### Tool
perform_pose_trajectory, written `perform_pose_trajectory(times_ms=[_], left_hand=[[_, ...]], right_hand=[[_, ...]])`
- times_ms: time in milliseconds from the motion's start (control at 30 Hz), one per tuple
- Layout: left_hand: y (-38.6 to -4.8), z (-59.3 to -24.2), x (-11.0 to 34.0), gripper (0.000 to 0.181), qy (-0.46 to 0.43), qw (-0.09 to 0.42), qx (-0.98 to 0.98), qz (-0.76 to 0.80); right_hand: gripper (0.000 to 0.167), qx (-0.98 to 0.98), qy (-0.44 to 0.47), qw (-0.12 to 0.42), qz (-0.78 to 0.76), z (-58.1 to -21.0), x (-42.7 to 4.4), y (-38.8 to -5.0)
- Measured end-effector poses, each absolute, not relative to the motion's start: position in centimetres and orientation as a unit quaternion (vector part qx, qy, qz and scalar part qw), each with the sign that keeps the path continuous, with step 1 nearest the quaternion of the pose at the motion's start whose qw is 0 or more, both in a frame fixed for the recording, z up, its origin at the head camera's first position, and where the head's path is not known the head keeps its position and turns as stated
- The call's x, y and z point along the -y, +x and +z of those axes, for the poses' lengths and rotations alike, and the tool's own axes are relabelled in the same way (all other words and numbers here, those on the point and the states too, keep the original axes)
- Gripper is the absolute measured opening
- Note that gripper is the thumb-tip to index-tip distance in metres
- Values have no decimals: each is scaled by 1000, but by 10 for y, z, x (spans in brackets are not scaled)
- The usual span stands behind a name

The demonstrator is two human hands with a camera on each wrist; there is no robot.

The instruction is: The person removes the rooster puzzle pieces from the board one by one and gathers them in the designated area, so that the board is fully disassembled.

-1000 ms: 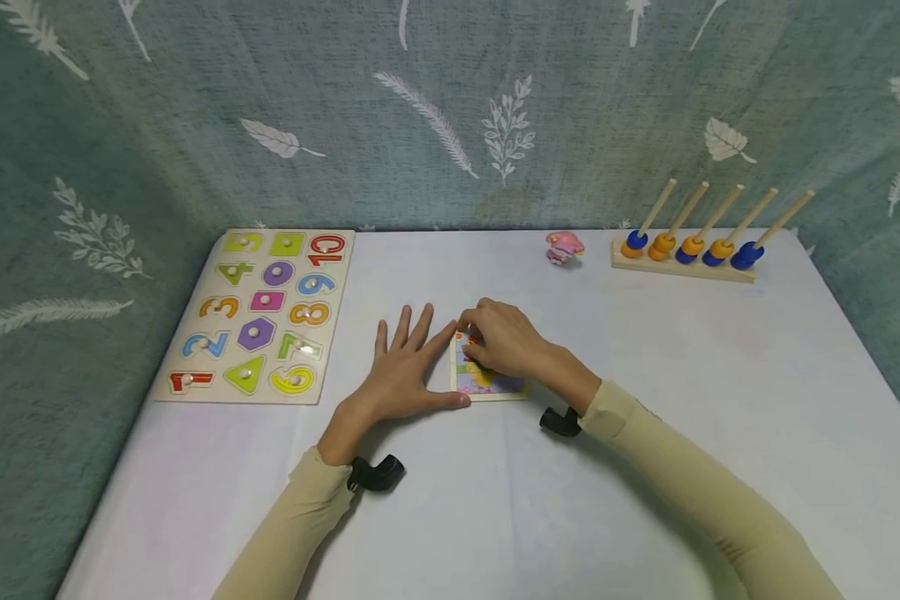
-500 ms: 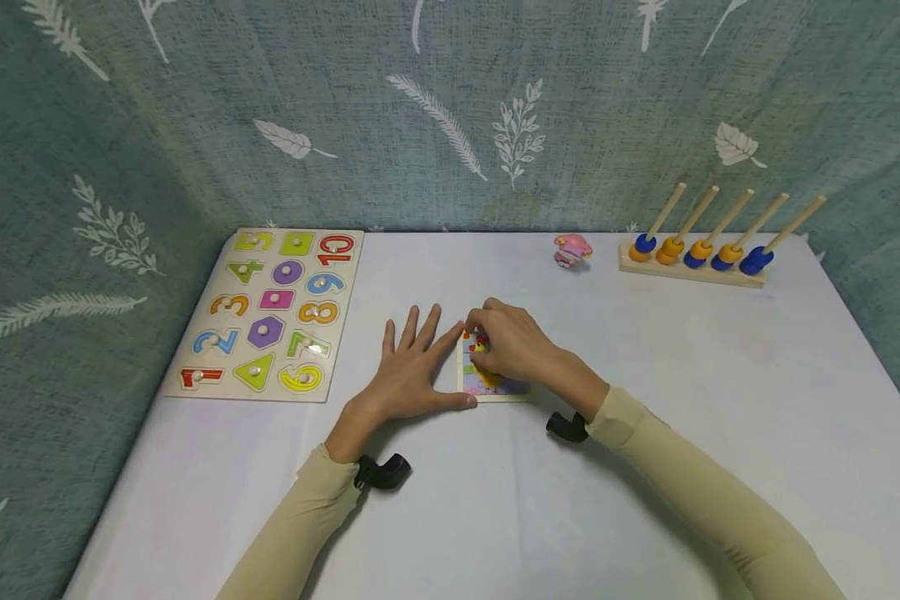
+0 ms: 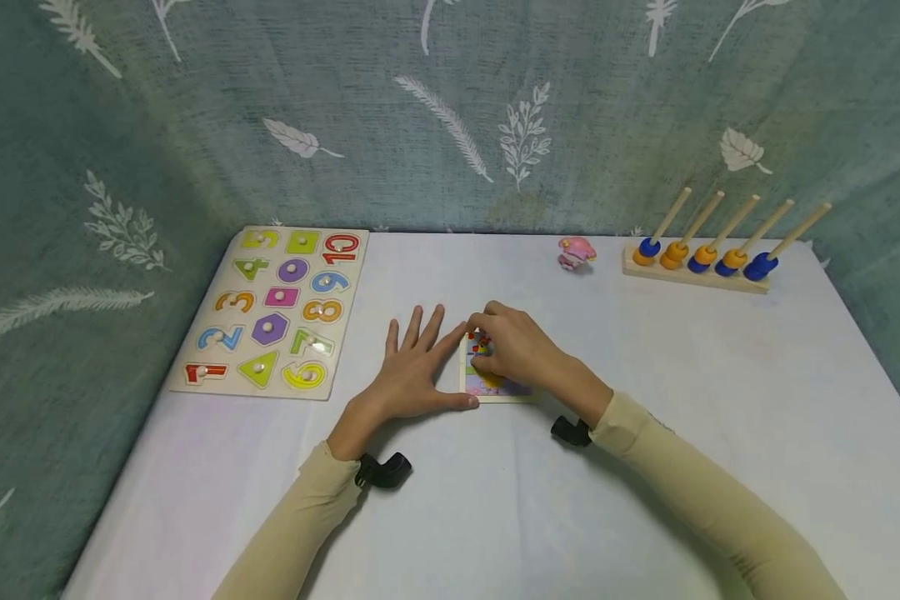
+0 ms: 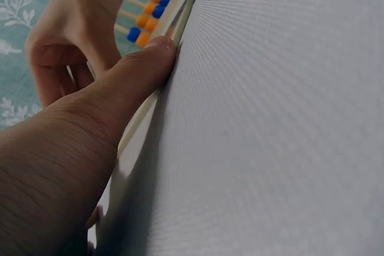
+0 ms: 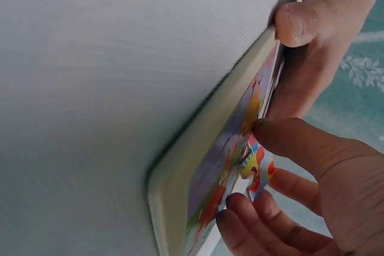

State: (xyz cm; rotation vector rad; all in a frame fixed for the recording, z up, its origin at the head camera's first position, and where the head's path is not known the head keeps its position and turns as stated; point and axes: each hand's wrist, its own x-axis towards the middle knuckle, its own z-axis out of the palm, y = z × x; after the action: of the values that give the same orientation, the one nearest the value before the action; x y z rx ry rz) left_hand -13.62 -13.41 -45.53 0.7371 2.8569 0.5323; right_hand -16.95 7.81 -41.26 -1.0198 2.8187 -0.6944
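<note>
The left arm (image 3: pixel 288 521) and right arm (image 3: pixel 697 483) angle forward and inward. The left hand (image 3: pixel 405 379) lies palm down, its 4 fingers spread and thumb stretched sideways; the right hand (image 3: pixel 517 346) pinches, thumb opposite its bent fingers.

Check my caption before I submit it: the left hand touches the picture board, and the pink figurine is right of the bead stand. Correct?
Not quite: the pink figurine is left of the bead stand, as the head view shows.

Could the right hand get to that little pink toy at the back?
Probably yes: nothing visible stands between the right hand and the pink toy, though the hand would likely need to release the puzzle piece it pinches first.
</note>
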Motion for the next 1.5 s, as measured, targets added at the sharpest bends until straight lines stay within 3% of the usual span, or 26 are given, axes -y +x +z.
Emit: perform_pose_trajectory(times_ms=[500,967,1500], left_hand=[[-135,-453,134,110,248,65,-951,171],[-136,-453,134,109,249,67,-951,172],[-136,-454,135,109,244,73,-953,165]], right_hand=[[28,-922,-322,-46,-210,-419,-70,-165],[26,-925,-317,-11,-212,-384,-83,-176],[26,-937,-297,29,-181,-379,-119,-179]])
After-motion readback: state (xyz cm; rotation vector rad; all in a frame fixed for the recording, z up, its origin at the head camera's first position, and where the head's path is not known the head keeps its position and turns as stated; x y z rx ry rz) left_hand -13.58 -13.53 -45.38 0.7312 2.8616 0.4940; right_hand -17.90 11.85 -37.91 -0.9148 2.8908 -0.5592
